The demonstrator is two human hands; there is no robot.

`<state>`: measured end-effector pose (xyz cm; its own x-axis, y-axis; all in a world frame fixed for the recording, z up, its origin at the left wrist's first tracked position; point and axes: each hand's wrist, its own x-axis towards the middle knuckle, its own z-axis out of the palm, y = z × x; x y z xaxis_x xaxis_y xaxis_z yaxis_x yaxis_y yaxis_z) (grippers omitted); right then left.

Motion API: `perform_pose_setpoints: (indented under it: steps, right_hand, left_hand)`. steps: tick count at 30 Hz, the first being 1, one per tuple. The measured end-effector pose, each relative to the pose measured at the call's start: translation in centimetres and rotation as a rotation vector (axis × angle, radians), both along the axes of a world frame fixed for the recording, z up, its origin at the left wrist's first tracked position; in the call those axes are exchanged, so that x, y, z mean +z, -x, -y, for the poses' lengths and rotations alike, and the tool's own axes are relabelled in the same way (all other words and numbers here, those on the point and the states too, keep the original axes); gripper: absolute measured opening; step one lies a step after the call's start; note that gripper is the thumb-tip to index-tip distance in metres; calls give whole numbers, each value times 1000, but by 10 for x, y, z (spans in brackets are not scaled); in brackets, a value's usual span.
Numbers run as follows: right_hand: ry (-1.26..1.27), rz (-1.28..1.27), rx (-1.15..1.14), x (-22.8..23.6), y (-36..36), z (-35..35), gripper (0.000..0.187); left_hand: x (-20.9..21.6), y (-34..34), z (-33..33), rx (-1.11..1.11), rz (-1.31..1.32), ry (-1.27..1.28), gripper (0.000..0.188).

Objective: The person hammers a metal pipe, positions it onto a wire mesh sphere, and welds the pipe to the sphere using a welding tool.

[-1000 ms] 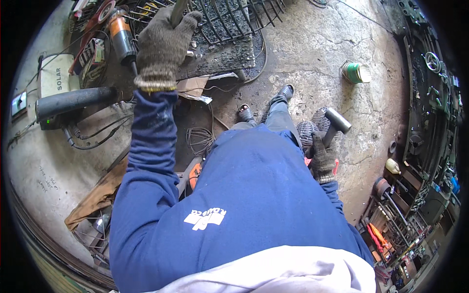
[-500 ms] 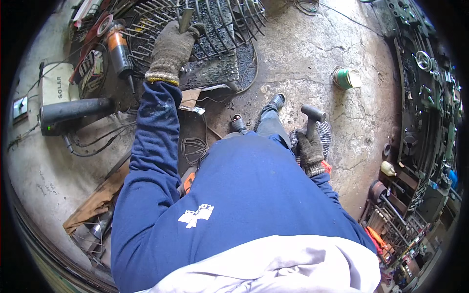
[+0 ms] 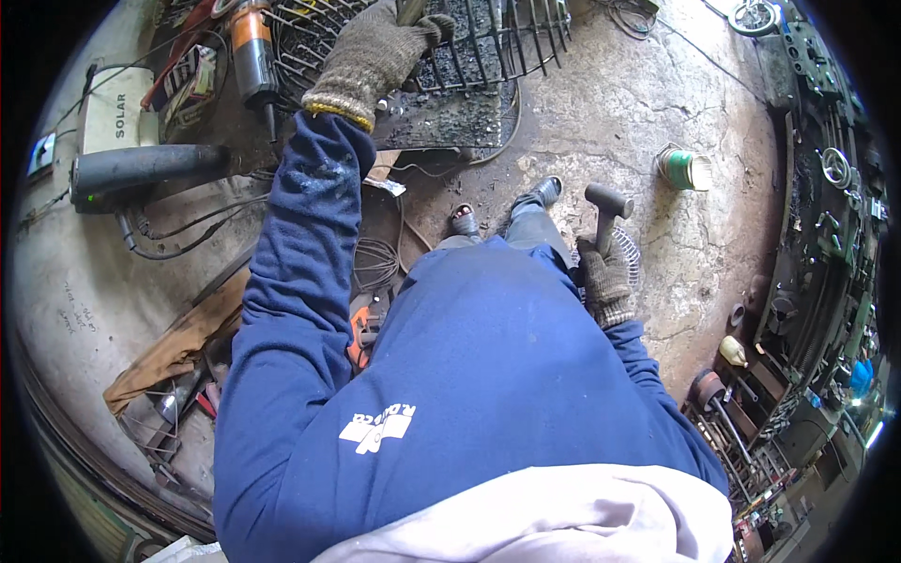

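Note:
My left hand (image 3: 374, 58), in a brown knit glove, is closed around a short, thick metal bar (image 3: 410, 11); the bar's upper end runs out of view. Under and beside this hand lies a grate of dark metal bars (image 3: 522, 42), on a dark, grit-covered bench top (image 3: 441, 124). Low at my right side, my gloved right hand (image 3: 605, 279) grips a hammer (image 3: 609, 201) by its handle, with the head pointing up. The hammer is well apart from the grate.
An angle grinder (image 3: 253, 56) with an orange band lies left of the grate. Beyond it stand a white box (image 3: 114, 108) and a dark cylindrical handle (image 3: 150, 169). Cables hang nearby. A green-banded can (image 3: 683, 171) stands on the floor; machinery (image 3: 831, 178) lines the right.
The view has shifted, so the bench and grate appear farther right and higher. My left hand stays on the bar at the grate; my right still holds the hammer low.

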<state>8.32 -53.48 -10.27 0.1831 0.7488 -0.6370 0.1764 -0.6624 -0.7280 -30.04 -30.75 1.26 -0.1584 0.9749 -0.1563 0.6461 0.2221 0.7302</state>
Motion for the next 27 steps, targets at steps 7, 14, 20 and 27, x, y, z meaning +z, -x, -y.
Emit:
perform_pose_setpoints:
  steps: [7, 14, 20, 27]
  right_hand:
    - [28, 15, 14, -7, 5, -1, 21]
    - [72, -11, -51, -8, 14, 11, 20]
    - [93, 142, 107, -12, 13, 18, 28]
    - [-1, 279, 247, -28, 14, 22, 32]
  left_hand:
    - [44, -23, 4, 76, 115, 127, 26]
    - [41, -18, 3, 82, 213, 141, 23]
    - [52, -25, 3, 103, 95, 176, 33]
    - [38, -8, -9, -5, -1, 142, 37]
